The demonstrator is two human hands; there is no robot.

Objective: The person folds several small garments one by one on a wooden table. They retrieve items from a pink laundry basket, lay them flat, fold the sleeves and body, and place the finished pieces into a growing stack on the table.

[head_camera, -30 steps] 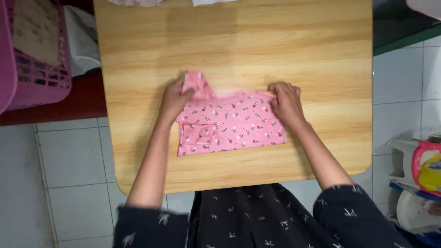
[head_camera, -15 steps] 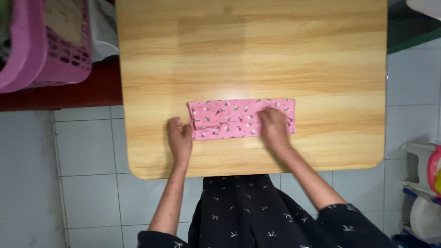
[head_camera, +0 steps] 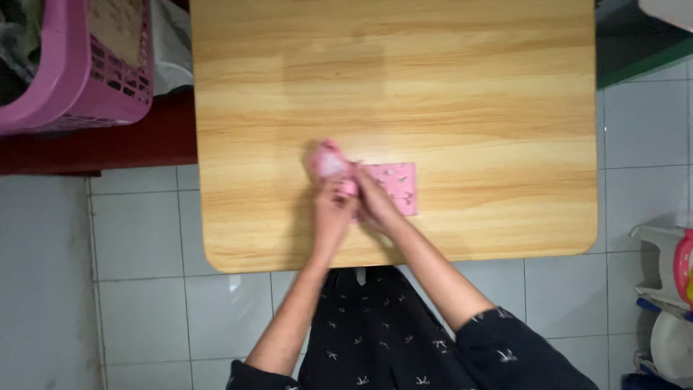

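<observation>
The tiled floor point(head_camera: 130, 289) is pale grey-blue, and its far side is cut off by the frame. The wooden desk point(head_camera: 462, 87) runs out past the top edge, so its back is unseen. A pink basket point(head_camera: 79, 79) at upper left is only partly in view, its contents hard to make out. At the right edge, white and pink plastic items point(head_camera: 668, 289) are cropped and unclear. Near the desk's front edge lies a small pink printed cloth point(head_camera: 397, 184), folded into a narrow strip; its left end is lifted and blurred. The left hand point(head_camera: 333, 209) pinches that raised end. The right hand point(head_camera: 375, 206), touching the left, presses on the strip and hides its middle.
</observation>
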